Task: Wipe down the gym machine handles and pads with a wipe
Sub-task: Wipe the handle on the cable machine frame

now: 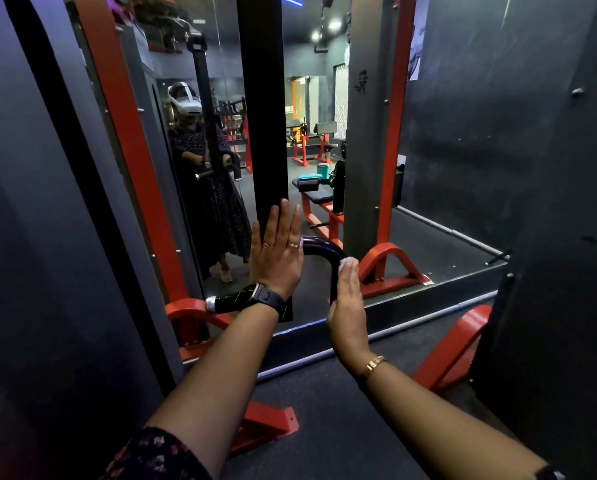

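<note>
Currently the left hand (276, 252) lies open and flat on the upright pad (262, 133), while the right hand (347, 299), fingers straight, presses 1 soft, limp wipe (349, 262), best kept wadded under the fingertips, onto the rigid, likely slick curved handle (324, 245).

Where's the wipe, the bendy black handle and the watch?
wipe (349, 262): head view, on the crumpled white edge that shows.
handle (326, 247): head view, on the top of its curved bend.
watch (267, 299): head view, on its dark strap.
</note>
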`<state>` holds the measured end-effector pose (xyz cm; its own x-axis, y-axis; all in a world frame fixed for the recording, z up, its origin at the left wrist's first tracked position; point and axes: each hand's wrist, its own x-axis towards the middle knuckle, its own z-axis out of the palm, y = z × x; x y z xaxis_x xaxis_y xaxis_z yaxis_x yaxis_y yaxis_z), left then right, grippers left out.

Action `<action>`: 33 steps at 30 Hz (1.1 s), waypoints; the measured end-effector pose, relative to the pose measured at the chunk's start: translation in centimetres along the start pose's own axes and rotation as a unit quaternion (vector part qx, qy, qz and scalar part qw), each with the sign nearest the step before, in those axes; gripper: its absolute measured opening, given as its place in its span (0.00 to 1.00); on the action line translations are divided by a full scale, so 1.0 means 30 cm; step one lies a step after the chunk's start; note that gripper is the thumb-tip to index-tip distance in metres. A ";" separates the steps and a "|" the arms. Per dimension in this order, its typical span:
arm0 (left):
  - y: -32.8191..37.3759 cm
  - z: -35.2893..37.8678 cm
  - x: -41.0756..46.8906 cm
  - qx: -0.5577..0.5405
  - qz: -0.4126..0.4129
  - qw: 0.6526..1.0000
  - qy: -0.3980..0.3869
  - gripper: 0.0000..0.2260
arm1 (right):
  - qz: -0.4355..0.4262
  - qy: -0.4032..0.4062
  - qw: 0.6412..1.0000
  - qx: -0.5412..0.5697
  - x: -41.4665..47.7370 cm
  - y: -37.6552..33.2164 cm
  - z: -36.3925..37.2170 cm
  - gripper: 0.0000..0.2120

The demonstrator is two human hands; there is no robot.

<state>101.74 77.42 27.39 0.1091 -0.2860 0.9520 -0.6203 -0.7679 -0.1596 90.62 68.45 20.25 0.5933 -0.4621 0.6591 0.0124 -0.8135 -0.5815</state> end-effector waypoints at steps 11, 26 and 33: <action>0.034 0.021 -0.090 0.078 0.136 0.987 -0.041 0.30 | 0.046 -0.035 0.998 0.031 -0.042 0.021 0.008 0.39; 0.036 0.022 -0.098 0.068 0.128 0.988 -0.048 0.32 | 0.006 -0.004 0.999 0.038 -0.073 0.062 -0.029 0.37; 0.037 0.007 -0.092 0.069 0.132 0.987 -0.054 0.29 | -0.292 -0.042 0.946 -0.136 0.087 0.066 -0.104 0.32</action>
<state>100.90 77.24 24.54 0.0443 -0.5396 0.8407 -0.5274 -0.7274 -0.4391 89.67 64.53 22.29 0.6120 0.1141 0.7826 0.1573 -0.9873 0.0210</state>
